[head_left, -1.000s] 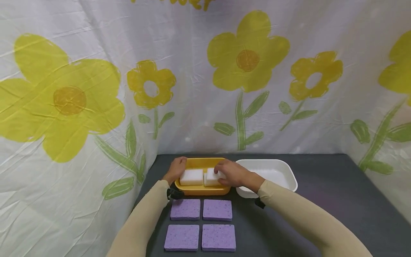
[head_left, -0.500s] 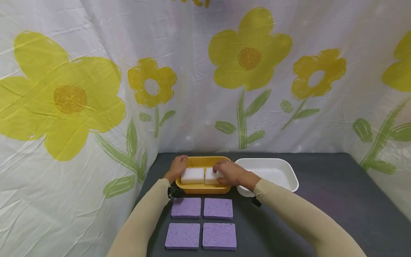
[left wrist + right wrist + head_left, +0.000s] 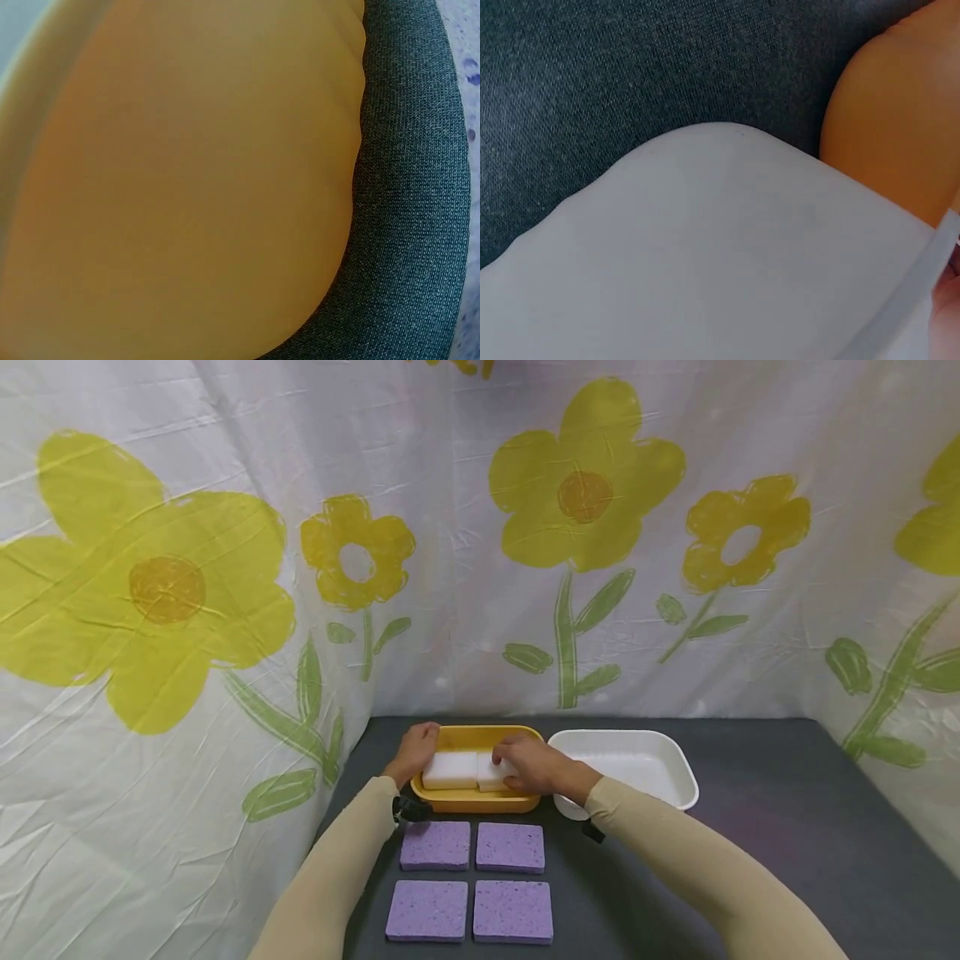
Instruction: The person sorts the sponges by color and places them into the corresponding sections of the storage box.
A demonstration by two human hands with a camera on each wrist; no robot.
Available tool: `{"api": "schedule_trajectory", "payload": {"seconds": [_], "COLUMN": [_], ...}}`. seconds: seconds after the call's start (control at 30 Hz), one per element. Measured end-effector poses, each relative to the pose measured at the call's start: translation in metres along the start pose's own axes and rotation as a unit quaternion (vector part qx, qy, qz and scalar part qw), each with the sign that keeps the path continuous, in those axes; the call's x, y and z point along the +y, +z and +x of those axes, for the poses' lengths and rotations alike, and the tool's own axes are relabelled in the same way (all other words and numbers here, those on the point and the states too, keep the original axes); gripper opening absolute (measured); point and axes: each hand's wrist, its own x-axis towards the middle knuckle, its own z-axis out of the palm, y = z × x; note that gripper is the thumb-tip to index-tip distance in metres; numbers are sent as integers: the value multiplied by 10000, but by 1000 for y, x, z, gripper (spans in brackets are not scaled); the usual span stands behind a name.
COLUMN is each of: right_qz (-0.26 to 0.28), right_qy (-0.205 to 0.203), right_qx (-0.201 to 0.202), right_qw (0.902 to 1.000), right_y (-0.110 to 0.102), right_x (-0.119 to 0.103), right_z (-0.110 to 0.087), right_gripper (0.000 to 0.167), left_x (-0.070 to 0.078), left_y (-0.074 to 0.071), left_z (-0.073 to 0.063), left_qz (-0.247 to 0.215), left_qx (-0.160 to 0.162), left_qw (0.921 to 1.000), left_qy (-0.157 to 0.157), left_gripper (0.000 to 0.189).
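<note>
In the head view a yellow tray [image 3: 480, 805] stands near the back of the table, with two white sponge blocks [image 3: 450, 771] side by side in it. My left hand [image 3: 414, 752] grips the tray's left end at the rim. At the other end, my right hand [image 3: 538, 766] reaches in over the rim and holds the right-hand white block [image 3: 489, 773] between thumb and curled fingers. The hand hides part of that block. The left wrist view is filled by the tray's yellow wall [image 3: 195, 180]. A bit of my right hand [image 3: 946, 315] shows in its own wrist view.
Beside the yellow tray, on the right, stands a white tray [image 3: 637, 764], under my right forearm. Several purple sponges [image 3: 435, 846] lie in two rows on the dark tabletop [image 3: 765, 827] in front. A white flowered curtain [image 3: 465, 635] hangs behind.
The right-hand white block has lowered and shifted left, closing the gap to the left block. My right hand has moved slightly left with it; my left hand stays on the rim.
</note>
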Motion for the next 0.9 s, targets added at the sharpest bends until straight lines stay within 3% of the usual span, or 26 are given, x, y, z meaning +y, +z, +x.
{"api": "schedule_trajectory", "payload": {"seconds": [0.27,0.47,0.7,0.9], "right_qz": [53,71,-170,-401], "right_qy": [176,39,19,3], "right_qx": [-156,-37,389,926], "right_qw": [9997,10000,9991,9949], "right_y": [1,-4,-30,-51], "right_x": [-4,-3,15,36], "right_z": [-1,-5,-19,-40], "right_gripper": [27,27,26,14], "left_x": [-1,0,1,-2], "left_y": [0,0,2,0], "left_z": [1,-1,-2,2], "left_qz": [-19,-27,-132,4], "left_qx": [-79,-88,-105,-49], "left_qw": [10000,10000,9999,10000], "left_qy": [28,-6,-18,74], "left_gripper": [49,50,49,50]}}
